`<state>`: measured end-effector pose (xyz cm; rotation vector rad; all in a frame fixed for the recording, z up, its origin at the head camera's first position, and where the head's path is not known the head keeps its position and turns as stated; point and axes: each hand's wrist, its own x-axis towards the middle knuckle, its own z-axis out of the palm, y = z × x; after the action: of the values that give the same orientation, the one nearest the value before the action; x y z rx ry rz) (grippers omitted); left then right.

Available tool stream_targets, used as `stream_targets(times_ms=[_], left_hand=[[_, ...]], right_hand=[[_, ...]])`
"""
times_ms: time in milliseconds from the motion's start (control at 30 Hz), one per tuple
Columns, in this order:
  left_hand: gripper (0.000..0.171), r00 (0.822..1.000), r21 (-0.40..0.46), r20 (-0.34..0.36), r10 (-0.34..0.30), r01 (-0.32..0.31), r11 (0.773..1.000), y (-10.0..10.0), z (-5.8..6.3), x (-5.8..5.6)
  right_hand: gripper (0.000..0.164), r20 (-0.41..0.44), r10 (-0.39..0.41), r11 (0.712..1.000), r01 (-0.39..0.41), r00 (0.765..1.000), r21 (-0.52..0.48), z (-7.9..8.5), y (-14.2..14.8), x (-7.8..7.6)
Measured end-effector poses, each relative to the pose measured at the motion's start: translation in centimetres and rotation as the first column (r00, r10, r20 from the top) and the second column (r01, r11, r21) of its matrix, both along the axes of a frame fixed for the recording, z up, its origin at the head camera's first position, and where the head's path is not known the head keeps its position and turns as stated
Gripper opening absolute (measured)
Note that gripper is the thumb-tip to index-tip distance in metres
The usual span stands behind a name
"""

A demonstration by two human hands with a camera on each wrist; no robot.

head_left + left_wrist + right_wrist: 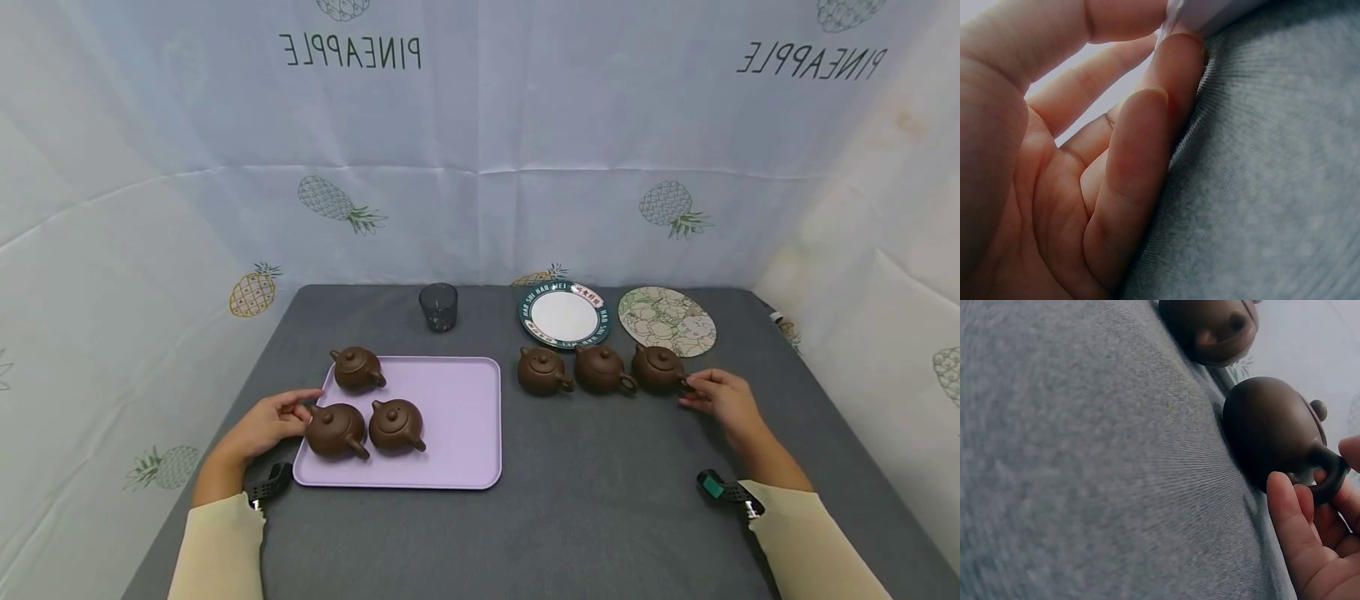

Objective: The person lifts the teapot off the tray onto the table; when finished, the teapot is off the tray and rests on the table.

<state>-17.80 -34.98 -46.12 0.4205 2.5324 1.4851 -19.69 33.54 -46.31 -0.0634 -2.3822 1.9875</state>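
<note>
My right hand [723,400] pinches the handle of the rightmost brown teapot [657,372]. The right wrist view has this teapot [1272,425] upright on the cloth, fingers and thumb around its handle. Two similar teapots, one in the middle [602,371] and one to its left [542,372], complete that row. At the left, my left hand [266,425] grips the left edge of a lilac tray [461,425]; its fingertips meet the rim in the left wrist view. On the tray stand a rear teapot [357,368], a front left teapot [335,431] and a teapot [396,424] beside it.
Behind the tray stands a dark glass cup [438,307]. A plate with a green lettered rim [564,339] and a round patterned mat [666,321] lie behind the teapot row. Grey cloth [585,517] covers the table, with pineapple-print curtains [480,125] around it.
</note>
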Motion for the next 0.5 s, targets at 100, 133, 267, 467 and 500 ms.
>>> stream_targets(times_ms=[100, 133, 267, 467, 500], left_hand=[[0.05, 1.0, 0.002, 0.006, 0.0, 0.0, 1.0, -0.04, -0.03, -0.03], [0.05, 1.0, 0.002, 0.007, -0.001, 0.001, 1.0, -0.06, -0.04, -0.04], [0.05, 1.0, 0.009, 0.009, -0.005, 0.005, 1.0, -0.11, -0.12, -0.11], [0.049, 1.0, 0.001, -0.006, -0.009, 0.009, 1.0, -0.12, -0.18, -0.12], [0.048, 1.0, -0.001, -0.007, -0.011, 0.011, 1.0, -0.12, -0.19, -0.1]], right_hand=[[0.036, 0.011, -0.017, 0.999, 0.016, 1.0, 0.027, -0.32, 0.03, -0.04], [0.035, 0.013, -0.018, 0.999, 0.018, 1.0, 0.031, -0.42, 0.06, -0.05], [0.036, 0.008, -0.004, 0.999, 0.004, 1.0, 0.045, -0.7, 0.26, -0.06], [0.043, 0.012, 0.006, 0.988, -0.008, 1.0, 0.155, -0.34, 0.58, 0.04], [0.044, 0.011, -0.001, 0.977, -0.002, 1.0, 0.212, -0.14, 0.65, 0.08]])
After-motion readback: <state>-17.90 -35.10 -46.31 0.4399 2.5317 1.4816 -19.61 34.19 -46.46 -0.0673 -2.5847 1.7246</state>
